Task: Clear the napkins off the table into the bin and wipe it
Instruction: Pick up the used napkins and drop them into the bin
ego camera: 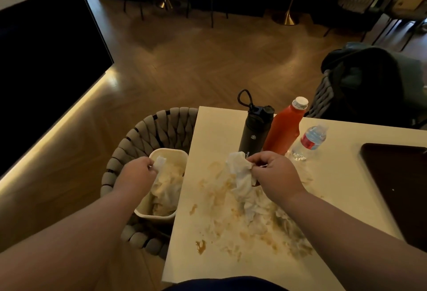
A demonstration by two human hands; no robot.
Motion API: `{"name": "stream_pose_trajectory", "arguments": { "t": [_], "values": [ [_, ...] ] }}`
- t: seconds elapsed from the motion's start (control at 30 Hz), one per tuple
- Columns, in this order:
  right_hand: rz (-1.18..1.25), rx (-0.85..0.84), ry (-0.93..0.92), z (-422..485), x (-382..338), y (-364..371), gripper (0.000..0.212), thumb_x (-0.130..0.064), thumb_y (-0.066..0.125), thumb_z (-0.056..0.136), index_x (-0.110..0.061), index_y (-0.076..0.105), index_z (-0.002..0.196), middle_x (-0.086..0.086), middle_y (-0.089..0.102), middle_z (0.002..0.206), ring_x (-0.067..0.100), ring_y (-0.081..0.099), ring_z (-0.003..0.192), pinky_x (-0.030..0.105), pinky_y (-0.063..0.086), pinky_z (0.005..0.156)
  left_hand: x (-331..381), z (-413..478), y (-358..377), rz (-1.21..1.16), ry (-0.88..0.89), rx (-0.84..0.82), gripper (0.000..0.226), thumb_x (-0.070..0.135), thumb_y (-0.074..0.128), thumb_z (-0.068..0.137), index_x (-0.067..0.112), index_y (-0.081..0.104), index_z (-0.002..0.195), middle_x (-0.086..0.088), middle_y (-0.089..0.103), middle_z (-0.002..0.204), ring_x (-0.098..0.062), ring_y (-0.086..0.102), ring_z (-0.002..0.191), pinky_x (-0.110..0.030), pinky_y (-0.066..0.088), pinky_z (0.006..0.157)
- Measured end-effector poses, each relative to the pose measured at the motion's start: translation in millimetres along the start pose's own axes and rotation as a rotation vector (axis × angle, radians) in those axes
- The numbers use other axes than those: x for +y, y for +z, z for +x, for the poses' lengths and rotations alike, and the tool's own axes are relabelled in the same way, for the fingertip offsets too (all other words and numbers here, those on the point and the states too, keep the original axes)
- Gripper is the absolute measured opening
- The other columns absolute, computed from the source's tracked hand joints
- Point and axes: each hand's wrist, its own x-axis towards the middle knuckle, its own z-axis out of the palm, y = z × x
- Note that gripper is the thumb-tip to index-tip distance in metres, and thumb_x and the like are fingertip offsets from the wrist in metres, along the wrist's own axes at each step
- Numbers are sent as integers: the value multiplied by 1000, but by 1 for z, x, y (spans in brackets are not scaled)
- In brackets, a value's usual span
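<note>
Both grips clench napkins: left grip (137, 173) holds a small napkin (160, 162) over the bin (169, 151); right grip (275, 173) pinches a crumpled napkin (240, 175) trailing onto the table (212, 129).

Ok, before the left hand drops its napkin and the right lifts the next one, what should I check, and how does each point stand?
1. Left hand over bin: ok, left napkin hangs above the opening.
2. Room in bin: cannot tell, crumpled napkins fill much of it.
3. Right hand has a grip: ok, it pinches the right napkin.
4. Lift path: probably not ok, black flask stands just behind that napkin.
5. Table cleared: not ok, a napkin pile lies there.
6. Wiped: not ok, brown stains.
</note>
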Motion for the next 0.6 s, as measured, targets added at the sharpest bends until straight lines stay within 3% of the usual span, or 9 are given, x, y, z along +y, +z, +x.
{"name": "stream_pose_trajectory", "arguments": {
  "t": [0.13, 0.2, 0.3, 0.4, 0.47, 0.6],
  "values": [
    [-1, 1, 7, 0, 0, 0, 20, -9, 67, 94, -26, 77, 93, -8, 72, 86, 10, 68, 79, 15, 56, 57, 2, -8, 6, 70, 3, -82, 77, 45, 83, 82, 29, 46, 148, 2, 68, 122, -16, 68, 94, -35, 63, 69],
    [-3, 9, 2, 1, 0, 0, 19, -10, 67, 94, -27, 77, 93, -9, 73, 86, 11, 69, 80, 17, 57, 58, 6, -9, 7, 76, 22, -52, 80, 45, 82, 83, 29, 43, 151, 0, 65, 131, -17, 68, 100, -33, 63, 71],
    [-11, 26, -3, 1, 1, -1, 18, -12, 68, 94, -27, 78, 93, -9, 72, 87, 11, 69, 81, 19, 59, 60, 17, -12, 4, 37, 71, -15, 61, 41, 75, 90, 28, 51, 145, 2, 64, 129, -12, 67, 91, -29, 62, 67],
    [12, 24, 2, 2, 1, -2, 21, -10, 68, 94, -29, 77, 90, -8, 73, 86, 13, 70, 81, 23, 62, 63, 44, -22, -1, -147, 183, -74, 45, 34, 74, 93, 29, 60, 135, 8, 67, 118, -7, 65, 94, -35, 63, 84],
    [55, 22, 7, 2, -2, 0, 27, -7, 68, 92, -32, 76, 85, -9, 74, 84, 13, 71, 80, 27, 63, 64, 71, -37, -5, -234, 304, -163, 56, 35, 78, 89, 32, 55, 140, 12, 64, 120, -5, 61, 105, -35, 59, 93],
    [113, 8, 34, 1, -6, 6, 19, -10, 70, 92, -27, 77, 88, -5, 75, 85, 15, 72, 81, 32, 65, 68, 119, -72, -10, -299, 510, -259, 91, 44, 88, 76, 46, 37, 152, 21, 54, 131, 0, 56, 112, -30, 56, 96]
  ]
}}
